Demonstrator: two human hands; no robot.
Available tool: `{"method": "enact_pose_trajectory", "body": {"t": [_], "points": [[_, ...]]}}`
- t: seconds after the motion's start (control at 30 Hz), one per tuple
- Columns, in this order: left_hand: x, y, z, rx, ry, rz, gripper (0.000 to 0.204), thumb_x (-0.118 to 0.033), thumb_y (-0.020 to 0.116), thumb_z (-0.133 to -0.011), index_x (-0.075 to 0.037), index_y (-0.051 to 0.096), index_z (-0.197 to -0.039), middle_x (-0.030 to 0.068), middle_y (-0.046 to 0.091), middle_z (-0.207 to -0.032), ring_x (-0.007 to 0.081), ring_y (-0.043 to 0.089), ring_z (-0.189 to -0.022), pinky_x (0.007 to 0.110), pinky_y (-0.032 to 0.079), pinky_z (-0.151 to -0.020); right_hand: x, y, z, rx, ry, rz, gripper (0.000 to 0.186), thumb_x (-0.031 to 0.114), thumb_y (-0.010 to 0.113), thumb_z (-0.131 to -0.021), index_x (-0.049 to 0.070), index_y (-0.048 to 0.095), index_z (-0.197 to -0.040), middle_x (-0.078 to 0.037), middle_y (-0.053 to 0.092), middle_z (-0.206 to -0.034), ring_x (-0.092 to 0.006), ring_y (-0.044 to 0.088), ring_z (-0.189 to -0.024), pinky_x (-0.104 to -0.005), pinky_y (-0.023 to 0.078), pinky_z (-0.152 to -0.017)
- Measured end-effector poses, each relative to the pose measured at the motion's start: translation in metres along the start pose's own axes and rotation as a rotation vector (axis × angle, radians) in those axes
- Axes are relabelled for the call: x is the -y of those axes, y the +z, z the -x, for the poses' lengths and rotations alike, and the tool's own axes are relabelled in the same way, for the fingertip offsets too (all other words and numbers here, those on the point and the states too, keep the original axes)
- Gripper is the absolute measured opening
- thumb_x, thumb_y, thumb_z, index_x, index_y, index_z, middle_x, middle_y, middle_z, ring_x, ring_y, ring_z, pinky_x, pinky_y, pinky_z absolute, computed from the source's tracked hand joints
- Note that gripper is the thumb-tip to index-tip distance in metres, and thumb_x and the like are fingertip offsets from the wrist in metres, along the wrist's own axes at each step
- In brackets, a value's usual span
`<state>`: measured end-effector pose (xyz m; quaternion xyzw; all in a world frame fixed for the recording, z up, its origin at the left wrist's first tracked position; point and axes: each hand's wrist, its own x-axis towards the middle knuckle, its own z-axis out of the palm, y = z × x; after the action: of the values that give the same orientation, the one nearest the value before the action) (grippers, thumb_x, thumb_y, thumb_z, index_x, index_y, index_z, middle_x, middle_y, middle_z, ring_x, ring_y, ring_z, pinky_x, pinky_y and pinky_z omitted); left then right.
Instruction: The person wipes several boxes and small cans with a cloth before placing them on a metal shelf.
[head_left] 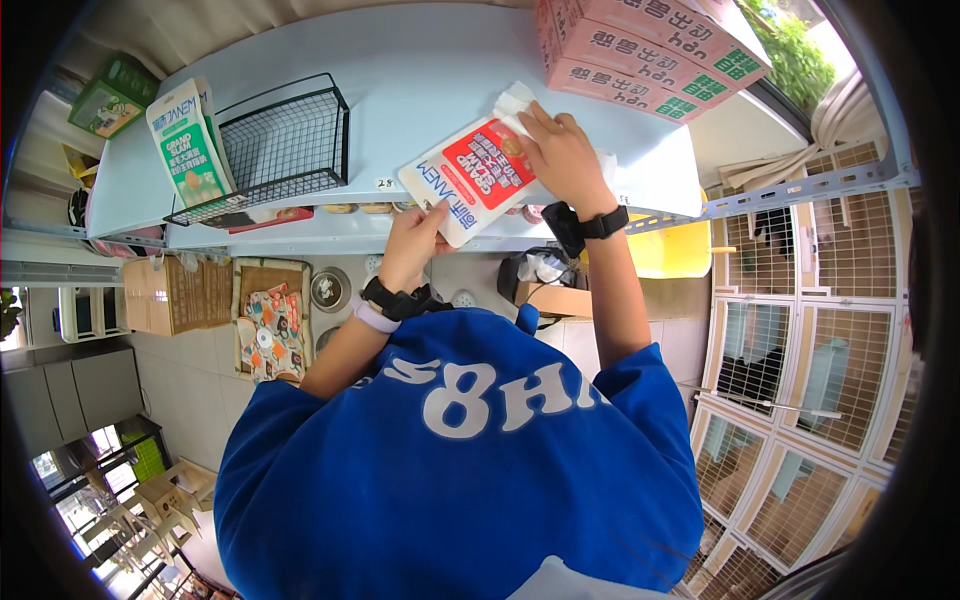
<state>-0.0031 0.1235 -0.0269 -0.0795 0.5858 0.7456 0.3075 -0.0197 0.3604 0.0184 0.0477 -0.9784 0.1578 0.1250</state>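
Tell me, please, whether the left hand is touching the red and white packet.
Touching: the head view shows the left hand at the near end of the red and white packet, its thumb over the white border.

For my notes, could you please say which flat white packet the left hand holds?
The red-panelled white packet, pinched by the left hand; the green-panelled white packets are at the black wire basket's left end.

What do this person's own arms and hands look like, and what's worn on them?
The left hand and right hand are ungloved. The left wrist wears a black wristband and a pale lavender band; the right has a black strap with a boxy black unit. The blue sleeves are short.
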Motion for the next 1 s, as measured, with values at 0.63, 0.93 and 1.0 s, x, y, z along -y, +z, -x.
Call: {"method": "enact_pose_trajectory", "body": {"t": [0.63, 0.93, 1.0], "points": [[-0.012, 0.006, -0.014, -0.023, 0.02, 0.05, 0.021, -0.014, 0.056, -0.088, 0.002, 0.059, -0.101, 0.01, 0.065, -0.094, 0.0168, 0.065, -0.079, 0.029, 0.054, -0.067, 0.034, 0.035, -0.006, -0.062, -0.211, -0.107, 0.04, 0.017, 0.048, -0.084, 0.003, 0.052, -0.121, -0.014, 0.048, -0.13, -0.0299, 0.04, -0.125, -0.0414, 0.027, -0.106], [-0.014, 0.007, -0.006, -0.045, 0.143, 0.206, 0.019, -0.004, 0.044, -0.089, 0.005, 0.056, -0.101, 0.0122, 0.062, -0.094, 0.019, 0.064, -0.081, 0.03, 0.055, -0.068, 0.096, 0.05, 0.017, 0.073, -0.367, -0.406, 0.036, 0.018, 0.043, -0.09, 0.003, 0.053, -0.121, -0.011, 0.049, -0.13, -0.0255, 0.04, -0.126, -0.0399, 0.025, -0.108], [-0.013, 0.008, -0.006, -0.039, 0.153, 0.206, 0.019, -0.003, 0.044, -0.089, 0.005, 0.056, -0.101, 0.0117, 0.062, -0.094, 0.0192, 0.064, -0.081, 0.029, 0.055, -0.068, 0.096, 0.048, 0.021, 0.068, -0.382, -0.382, 0.036, 0.02, 0.042, -0.091, 0.004, 0.053, -0.121, -0.01, 0.049, -0.131, -0.0248, 0.038, -0.126, -0.0398, 0.025, -0.108]]}}
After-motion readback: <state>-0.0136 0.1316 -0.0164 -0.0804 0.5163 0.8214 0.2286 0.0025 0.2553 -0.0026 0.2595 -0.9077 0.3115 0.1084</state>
